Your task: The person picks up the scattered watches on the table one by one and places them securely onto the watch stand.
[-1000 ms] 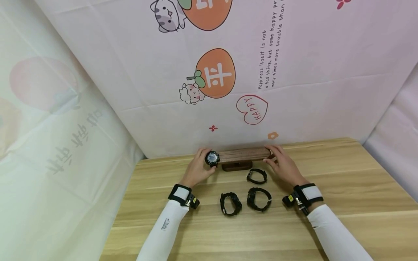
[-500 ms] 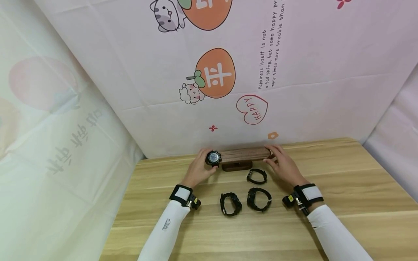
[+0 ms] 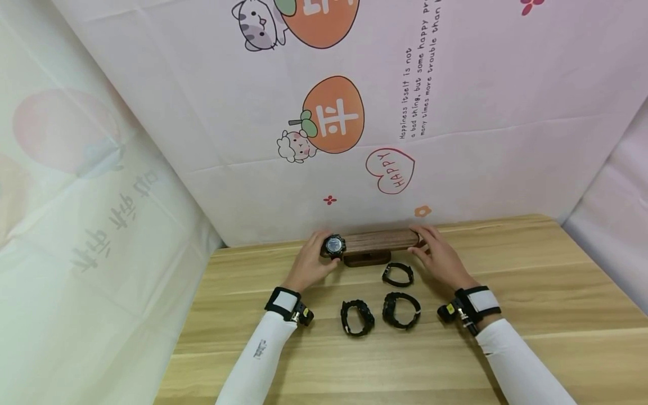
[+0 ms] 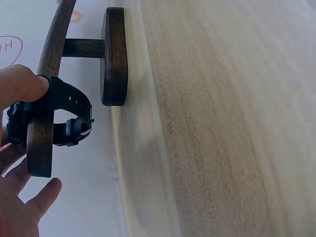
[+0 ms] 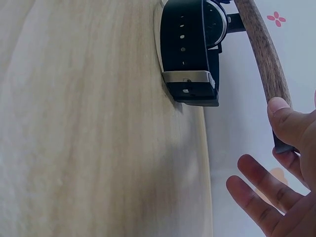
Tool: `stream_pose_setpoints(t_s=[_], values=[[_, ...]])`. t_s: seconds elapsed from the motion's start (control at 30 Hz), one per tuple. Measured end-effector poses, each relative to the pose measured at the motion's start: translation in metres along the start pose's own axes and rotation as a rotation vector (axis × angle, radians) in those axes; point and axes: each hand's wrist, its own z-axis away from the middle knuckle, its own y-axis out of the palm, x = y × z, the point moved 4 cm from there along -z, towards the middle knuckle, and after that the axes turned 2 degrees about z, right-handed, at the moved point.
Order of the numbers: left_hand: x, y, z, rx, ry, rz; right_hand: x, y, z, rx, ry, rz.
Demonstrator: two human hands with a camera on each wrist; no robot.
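A black digital watch (image 3: 334, 246) encircles the left end of a wooden watch stand's bar (image 3: 382, 241). My left hand (image 3: 309, 265) pinches this watch; in the left wrist view the thumb presses its strap (image 4: 66, 95), and the buckled loop hangs below the bar. The bar's bare tip (image 4: 39, 160) sticks out past the watch. At the other end, my right hand (image 3: 441, 260) grips the bar between thumb and fingers, two fingers spread free in the right wrist view. The stand's dark base (image 3: 367, 259) rests on the table.
Three more black watches lie on the wooden table (image 3: 314, 365) in front of the stand: one close to it (image 3: 398, 274), one at lower left (image 3: 357, 318), another at lower right (image 3: 401, 310). A printed white cloth (image 3: 243, 185) hangs directly behind the stand.
The left hand has shifted slightly right, sliding the watch inward along the bar. My right hand keeps its grip on the far end, and the three loose watches have stayed put.
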Motion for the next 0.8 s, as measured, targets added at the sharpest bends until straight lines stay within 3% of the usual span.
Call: stream_pose_setpoints(t_s=[0.8], values=[[-0.0039, 0.0025, -0.0027, -0.038, 0.06, -0.011, -0.0034, 0.0018, 0.0007, 0.001, 0.006, -0.005]])
